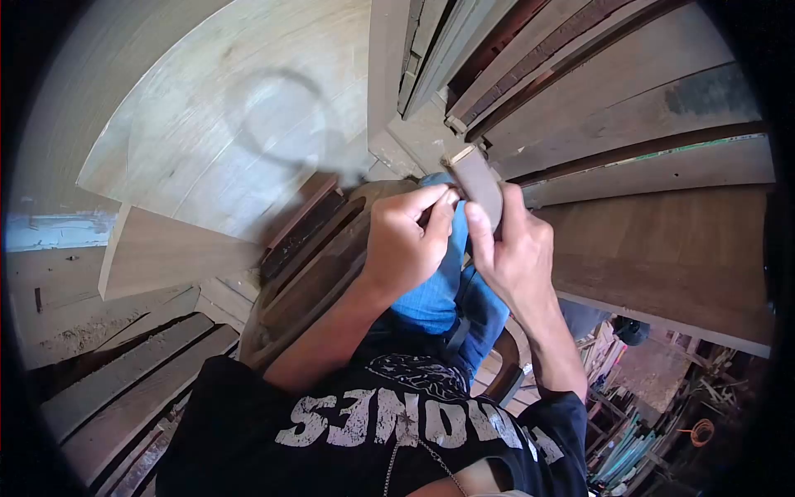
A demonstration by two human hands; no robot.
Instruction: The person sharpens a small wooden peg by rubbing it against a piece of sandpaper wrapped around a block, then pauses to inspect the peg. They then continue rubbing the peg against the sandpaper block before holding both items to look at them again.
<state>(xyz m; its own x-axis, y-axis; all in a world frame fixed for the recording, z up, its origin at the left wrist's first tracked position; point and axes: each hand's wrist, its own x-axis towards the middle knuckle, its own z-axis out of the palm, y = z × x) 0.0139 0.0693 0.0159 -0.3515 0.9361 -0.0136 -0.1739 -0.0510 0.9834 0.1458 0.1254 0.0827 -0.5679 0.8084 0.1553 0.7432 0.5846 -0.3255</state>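
My right hand [520, 244] grips a block wrapped in brownish-grey sheet, which looks like a sanding block [480, 184]. A pale wooden end shows at its upper tip. The thumb lies along the near side and the fingers wrap behind it. Just left of the block is my left hand [411, 236], its thumb and forefinger pinched together close to the block's edge. Whatever sits in that pinch is too small to make out. Both hands are over my lap, above blue jeans [431, 298].
A curved pale wooden panel [190, 149] stands at the upper left. Beside my left arm is a slatted wooden chair piece [319, 265]. Stacked boards [629, 108] fill the upper right, with a wide brown board [662, 265] below. Cluttered scraps and an orange coil [701, 431] lie lower right.
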